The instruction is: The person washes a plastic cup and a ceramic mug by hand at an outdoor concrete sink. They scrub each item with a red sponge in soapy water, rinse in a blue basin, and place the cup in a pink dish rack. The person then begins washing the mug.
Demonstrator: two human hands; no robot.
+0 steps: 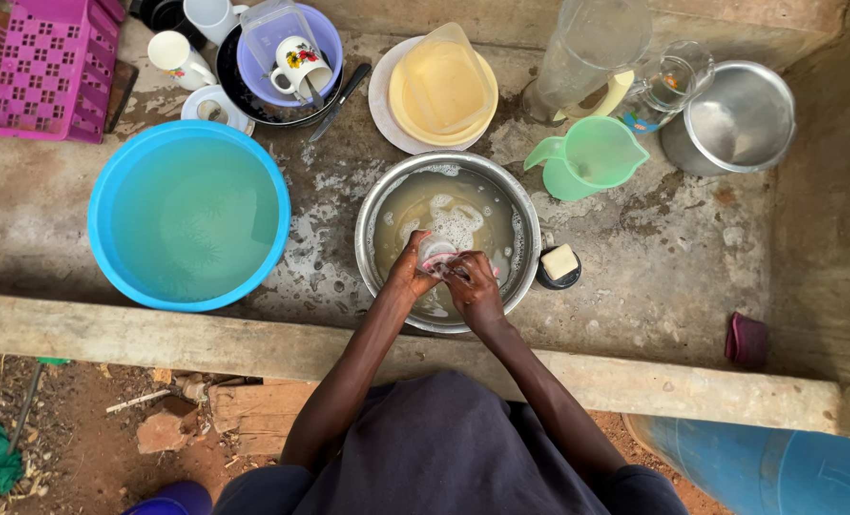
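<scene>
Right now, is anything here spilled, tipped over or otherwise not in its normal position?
Yes. Soapy water is spilled on the concrete between the blue basin and the metal bowl. The green jug lies on its side. The left hand and right hand hold a small cup over the bowl.

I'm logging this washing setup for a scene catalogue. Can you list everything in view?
metal basin: 1, silver, centre, soapy water
cup: 1, whitish, in both hands over basin
blue basin: 1, left, clear water
soap: 1, cream, in dark dish right of metal basin
green jug: 1, behind basin
metal pot: 1, top right
yellow plates: stack, top centre
mugs: 2, white, top left
pink crate: 1, top left corner
left hand: on cup
right hand: on cup
</scene>
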